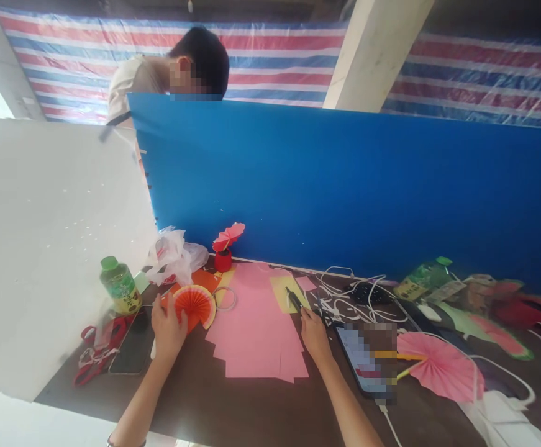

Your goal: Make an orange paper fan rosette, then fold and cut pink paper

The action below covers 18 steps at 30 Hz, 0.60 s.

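Note:
My left hand (168, 326) is closed at the left edge of an orange pleated paper fan (194, 308) with a pale yellow and red rim. Its thumb lies against the folds, and orange paper (207, 282) shows behind the fan. Pinched in my right hand (315, 332) is a slim black pen-like tool (294, 298), tilted up to the left; its exact kind is unclear. Between the hands lies a stack of pink paper sheets (261, 329), with yellow paper (279, 292) partly under it. A roll of tape (225, 298) rests beside the fan.
At left are a green-capped bottle (120, 288), red-handled scissors (86, 360), a dark phone (133, 347) and a plastic bag (177, 257). A red paper flower (226, 242) stands behind. White cables (340, 304), a lit phone (361, 360) and a pink fan (442, 366) crowd the right. Beyond the blue partition (321, 186) is a person (133, 84).

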Tool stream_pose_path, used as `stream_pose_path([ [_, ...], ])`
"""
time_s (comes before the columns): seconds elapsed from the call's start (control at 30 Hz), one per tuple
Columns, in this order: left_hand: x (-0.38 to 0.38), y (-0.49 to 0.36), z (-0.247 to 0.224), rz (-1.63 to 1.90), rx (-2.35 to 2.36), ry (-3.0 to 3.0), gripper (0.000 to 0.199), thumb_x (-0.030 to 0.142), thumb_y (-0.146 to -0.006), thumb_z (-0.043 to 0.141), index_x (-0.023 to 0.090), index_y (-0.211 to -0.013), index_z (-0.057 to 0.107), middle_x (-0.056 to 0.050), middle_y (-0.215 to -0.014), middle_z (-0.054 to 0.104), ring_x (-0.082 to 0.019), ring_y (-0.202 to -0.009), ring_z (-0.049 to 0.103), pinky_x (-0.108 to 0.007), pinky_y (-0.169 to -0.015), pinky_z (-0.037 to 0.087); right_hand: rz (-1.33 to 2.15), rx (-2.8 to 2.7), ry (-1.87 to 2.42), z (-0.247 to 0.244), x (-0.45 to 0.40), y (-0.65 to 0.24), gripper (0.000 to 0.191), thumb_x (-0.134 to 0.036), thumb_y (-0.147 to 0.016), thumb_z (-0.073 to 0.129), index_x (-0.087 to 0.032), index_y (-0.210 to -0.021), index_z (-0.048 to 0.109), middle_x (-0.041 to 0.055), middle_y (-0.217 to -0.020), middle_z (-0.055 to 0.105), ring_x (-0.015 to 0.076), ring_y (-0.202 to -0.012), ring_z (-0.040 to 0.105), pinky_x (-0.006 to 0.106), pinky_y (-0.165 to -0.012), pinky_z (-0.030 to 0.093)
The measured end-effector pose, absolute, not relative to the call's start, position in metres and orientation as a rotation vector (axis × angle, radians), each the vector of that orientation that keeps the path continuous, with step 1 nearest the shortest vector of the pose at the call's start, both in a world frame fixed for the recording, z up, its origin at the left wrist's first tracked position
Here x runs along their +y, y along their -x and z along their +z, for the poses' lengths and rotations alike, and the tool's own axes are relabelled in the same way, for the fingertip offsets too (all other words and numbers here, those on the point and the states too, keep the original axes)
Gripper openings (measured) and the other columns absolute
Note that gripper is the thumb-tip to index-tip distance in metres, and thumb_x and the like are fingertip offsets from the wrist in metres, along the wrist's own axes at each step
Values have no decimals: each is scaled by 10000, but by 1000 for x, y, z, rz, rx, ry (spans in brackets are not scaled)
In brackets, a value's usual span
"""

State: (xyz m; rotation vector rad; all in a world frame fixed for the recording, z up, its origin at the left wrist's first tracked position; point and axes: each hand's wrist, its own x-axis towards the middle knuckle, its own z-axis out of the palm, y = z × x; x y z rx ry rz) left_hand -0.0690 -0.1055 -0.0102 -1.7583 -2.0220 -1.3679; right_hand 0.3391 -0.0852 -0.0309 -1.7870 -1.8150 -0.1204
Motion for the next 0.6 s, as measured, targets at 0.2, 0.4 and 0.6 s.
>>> stream_pose_path([
  [0.2,-138,34,-19,-1284,-1787,2212,347,189,-766,489,191,-1105,569,-146,-1318,407,-321,-1306,264,-537,-1038,241,-87,-1791,1771,-22,-58,-291,338,-126,-741,435,-110,-1028,612,198,-1133,564,319,-1122,461,489,-949,320],
  [0.4,-166,-1,-22,-992,-1570,2782,494,162,-802,412,200,-1295,419,-132,-1396,359,-292,-1346,196,-557,-1057,205,60,-1823,1669,-30,-12,-210,315,-269,-732,548,-116,-999,616,175,-1107,594,285,-1103,492,414,-953,352],
  [0.6,-168,-2,-14,-885,-1593,2953,452,188,-833,376,217,-1280,435,-113,-1341,439,-274,-1292,321,-551,-1062,219,278,-1821,1505,-20,-8,-195,287,-146,-762,430,-149,-930,663,141,-945,673,234,-911,615,379,-824,458],
])
